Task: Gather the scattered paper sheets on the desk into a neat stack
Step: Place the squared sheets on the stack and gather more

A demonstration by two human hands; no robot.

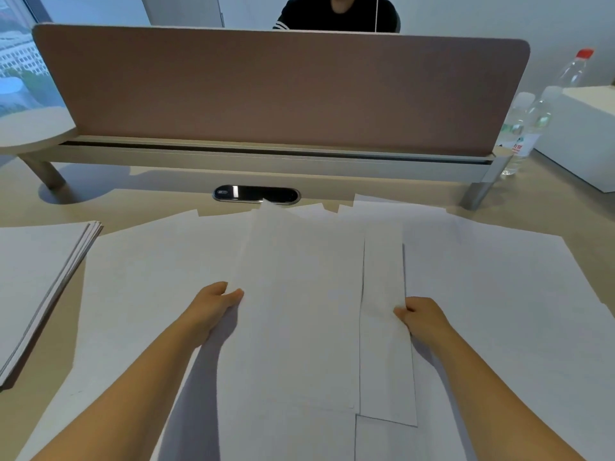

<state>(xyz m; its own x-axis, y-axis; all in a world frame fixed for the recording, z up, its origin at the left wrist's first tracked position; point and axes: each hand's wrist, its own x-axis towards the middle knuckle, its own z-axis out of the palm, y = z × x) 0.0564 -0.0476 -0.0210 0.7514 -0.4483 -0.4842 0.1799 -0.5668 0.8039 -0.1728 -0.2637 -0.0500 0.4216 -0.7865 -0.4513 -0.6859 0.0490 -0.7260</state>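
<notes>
The person is holding a small bundle of paper sheets [299,311] over the middle of the table [549,201], one hand on each long side. The left hand [213,307] is gripping the left edge with the thumb on top and the other fingers going under the paper. The right hand [422,319] is pinching the right edge in the same way, with curled fingers. The bundle is not even: one sheet is sticking out on the right side and lower down, so its corner is showing past the sheet above it.

Under and around the bundle, many loose sheets [499,277] are lying spread and overlapping on the table, reaching almost to the cable port [256,194] at the back. At the left, a stack already gathered [36,277] is lying apart from them, its edges a little fanned.

In my judgement the risks are these. The grip is only at the side edges, so the middle of the bundle could be sagging, and the offset sheet could be slipping out when the bundle is lifted or tapped. Paper on paper is sliding easily, so moving the bundle could be dragging the loose sheets below and pushing some toward the table edge. The bottles [519,134] at the far right are standing well apart and are probably not in danger.
</notes>
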